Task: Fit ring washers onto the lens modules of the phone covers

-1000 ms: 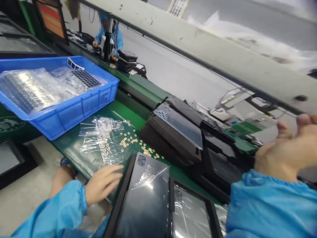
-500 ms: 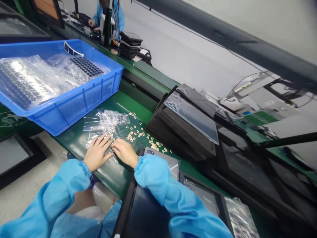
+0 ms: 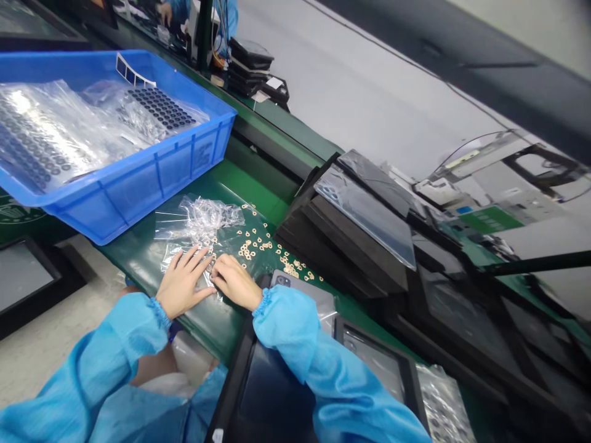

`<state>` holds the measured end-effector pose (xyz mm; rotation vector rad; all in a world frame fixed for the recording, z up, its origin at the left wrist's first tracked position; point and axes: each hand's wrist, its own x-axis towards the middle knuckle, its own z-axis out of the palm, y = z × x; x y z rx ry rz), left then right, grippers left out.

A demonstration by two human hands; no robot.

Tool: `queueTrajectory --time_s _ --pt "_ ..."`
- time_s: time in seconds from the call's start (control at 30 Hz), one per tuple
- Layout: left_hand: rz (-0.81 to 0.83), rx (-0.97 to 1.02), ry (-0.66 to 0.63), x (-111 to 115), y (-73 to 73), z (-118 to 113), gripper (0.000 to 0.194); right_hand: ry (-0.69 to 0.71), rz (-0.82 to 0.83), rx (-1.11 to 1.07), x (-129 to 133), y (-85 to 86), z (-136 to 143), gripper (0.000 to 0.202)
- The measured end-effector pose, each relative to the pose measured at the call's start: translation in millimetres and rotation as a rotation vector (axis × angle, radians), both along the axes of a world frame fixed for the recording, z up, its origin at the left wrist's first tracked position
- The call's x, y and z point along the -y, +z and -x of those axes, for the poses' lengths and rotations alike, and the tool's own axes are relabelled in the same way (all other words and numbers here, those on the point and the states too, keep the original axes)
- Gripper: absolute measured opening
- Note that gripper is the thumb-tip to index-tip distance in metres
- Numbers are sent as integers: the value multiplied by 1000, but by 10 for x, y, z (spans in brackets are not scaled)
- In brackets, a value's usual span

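Note:
My left hand [image 3: 182, 284] lies palm down with its fingers spread, on a crumpled clear plastic bag [image 3: 207, 218] on the green work surface. Right beside it, my right hand [image 3: 234, 282] is closed, thumb and fingers pressed together low over the plastic. Whatever those fingers pinch is too small or hidden to make out. Several small tan ring-shaped pieces [image 3: 249, 247] lie scattered beyond my right hand, with a denser cluster [image 3: 292, 267] farther right. A few rings show close to my fingertips.
A blue bin [image 3: 161, 169] at left holds bagged sheets of black rings [image 3: 164, 109]. Black trays are stacked [image 3: 341, 237] at right, a clear-wrapped phone-like panel [image 3: 369, 215] on top. Below my right forearm lie a grey phone-like device [image 3: 318, 299] and a dark framed tray [image 3: 272, 394].
The view has shifted slightly. My left hand stays spread on the plastic, and my right hand stays pinched, slightly farther from the left fingers.

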<state>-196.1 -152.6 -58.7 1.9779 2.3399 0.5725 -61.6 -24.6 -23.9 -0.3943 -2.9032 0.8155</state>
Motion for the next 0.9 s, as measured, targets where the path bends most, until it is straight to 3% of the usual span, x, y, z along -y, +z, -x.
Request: queueTrajectory --time_s 0.67,0.9 --pt "28 -6 22 28 49 -60 63 6 -144 65 77 -4 26 8" --pt "70 -54 13 10 127 -77 62 -9 -155 82 62 -20 61 6"
